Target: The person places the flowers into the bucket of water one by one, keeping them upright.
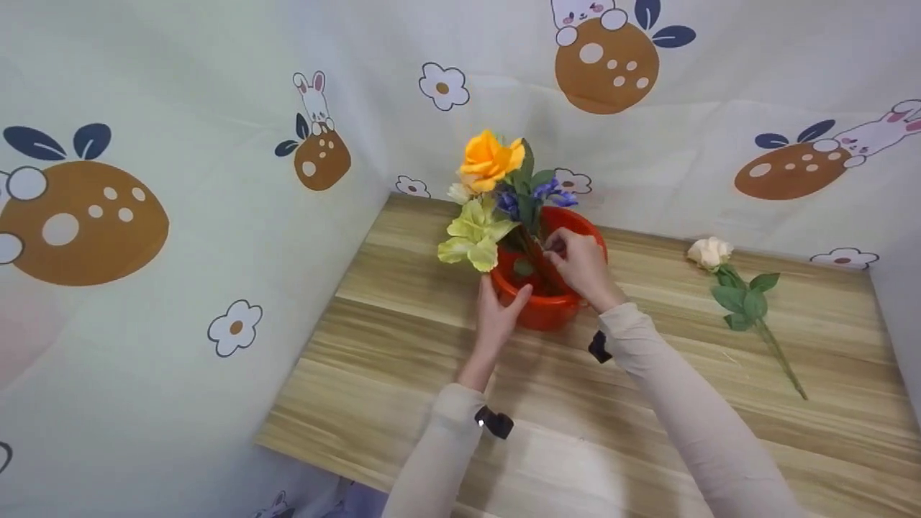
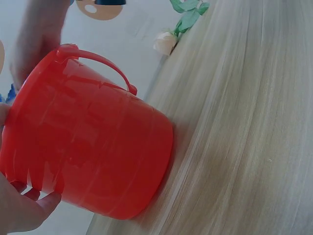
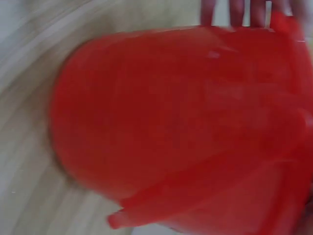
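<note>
A red plastic bucket (image 1: 545,317) with a side handle stands on the wooden table. Several artificial flowers rise from it: an orange rose (image 1: 489,161), a yellow-green bloom (image 1: 475,234) and purple flowers (image 1: 555,192). My left hand (image 1: 496,316) grips the bucket's near left side, thumb at the rim; the left wrist view has its fingers against the red wall (image 2: 93,137). Over the bucket's right rim, my right hand (image 1: 581,265) pinches a flower stem among the bunch; which bloom it belongs to is hidden. Blurred red wall (image 3: 166,117) fills most of the right wrist view.
To the right, a cream rose (image 1: 711,253) with green leaves and a long stem lies on the wooden table (image 1: 403,302). Patterned cloth walls (image 1: 496,57) close in the back and both sides. The table's left edge runs beside the cloth.
</note>
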Motion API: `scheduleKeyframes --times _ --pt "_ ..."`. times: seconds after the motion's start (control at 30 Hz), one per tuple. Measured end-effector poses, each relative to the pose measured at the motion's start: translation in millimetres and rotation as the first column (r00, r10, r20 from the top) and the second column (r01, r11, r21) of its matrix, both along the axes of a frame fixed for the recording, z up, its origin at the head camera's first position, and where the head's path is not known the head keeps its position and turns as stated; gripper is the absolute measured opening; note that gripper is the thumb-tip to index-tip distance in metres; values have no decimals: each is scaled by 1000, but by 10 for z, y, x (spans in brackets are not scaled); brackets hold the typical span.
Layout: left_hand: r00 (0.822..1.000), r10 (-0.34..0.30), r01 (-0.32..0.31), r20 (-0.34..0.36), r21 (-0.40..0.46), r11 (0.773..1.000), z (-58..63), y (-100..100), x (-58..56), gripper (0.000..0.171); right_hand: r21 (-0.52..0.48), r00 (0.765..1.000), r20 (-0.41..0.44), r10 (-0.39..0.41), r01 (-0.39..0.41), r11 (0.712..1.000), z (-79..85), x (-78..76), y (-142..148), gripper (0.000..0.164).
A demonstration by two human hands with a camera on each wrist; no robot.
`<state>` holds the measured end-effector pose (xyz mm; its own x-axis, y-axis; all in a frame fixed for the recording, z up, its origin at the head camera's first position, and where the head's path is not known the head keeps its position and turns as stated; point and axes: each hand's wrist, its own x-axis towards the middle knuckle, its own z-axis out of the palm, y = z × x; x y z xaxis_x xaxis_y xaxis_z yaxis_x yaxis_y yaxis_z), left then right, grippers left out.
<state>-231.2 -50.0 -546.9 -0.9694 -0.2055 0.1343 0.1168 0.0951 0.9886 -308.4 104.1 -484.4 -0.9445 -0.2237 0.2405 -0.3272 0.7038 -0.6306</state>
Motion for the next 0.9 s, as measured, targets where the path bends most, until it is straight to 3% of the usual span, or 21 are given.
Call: scheduleKeyframes --times 0.17,0.3,0.4,0.6,0.73,0.9 --pt "1000 -2 2 7 9 1000 30 17 4 85 150 995 97 -8 -7 989 -45 -41 1 8" --pt "1000 -6 6 11 9 1000 32 31 -5 84 189 992 123 -7 -17 982 -32 -57 2 10" --pt "1000 -10 10 13 16 1000 19 32 -4 81 147 994 112 -1 -15 989 -3 -32 29 13" --pt "1000 -15 14 20 37 999 15 24 -4 79 -55 999 33 -15 17 998 101 23 279 16" --pt "1000 -18 18 19 26 1000 10 11 -7 84 -136 996 7 -86 87 987 106 11 637 20" --pt "999 -14 13 35 12 1000 -14 -7 7 86 -134 978 21 -207 208 969 -2 41 1182 28"
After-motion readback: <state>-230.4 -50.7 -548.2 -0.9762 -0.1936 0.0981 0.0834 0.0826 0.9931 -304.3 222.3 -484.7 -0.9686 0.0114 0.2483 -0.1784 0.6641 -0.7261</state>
